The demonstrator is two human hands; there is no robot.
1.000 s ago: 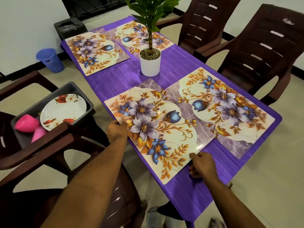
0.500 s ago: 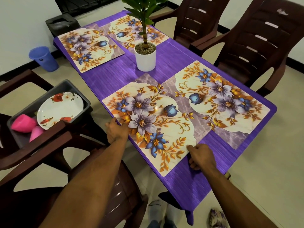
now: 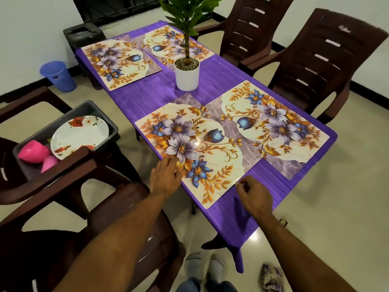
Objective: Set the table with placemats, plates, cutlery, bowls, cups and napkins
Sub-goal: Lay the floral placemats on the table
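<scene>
Placemats cover the purple table (image 3: 212, 87), four of them with the same floral print. The nearest placemat (image 3: 195, 148) lies at the table's near-left edge, its far corner overlapping the placemat (image 3: 273, 127) beside it on the right. The left hand (image 3: 165, 178) sits at the near placemat's left edge, fingers loosely curled with the tips touching the mat. The right hand (image 3: 254, 194) is at the mat's near corner, fingers curled in; whether they pinch the corner or only touch it, I cannot tell. Two more placemats (image 3: 120, 62) lie at the far end, behind a white potted plant (image 3: 187, 70). To the left, a grey tub (image 3: 99, 110) rests on a brown chair (image 3: 63, 175) and holds a flowered plate (image 3: 80, 135) and pink cups (image 3: 34, 151). A blue bin (image 3: 57, 75) stands on the floor by the wall
</scene>
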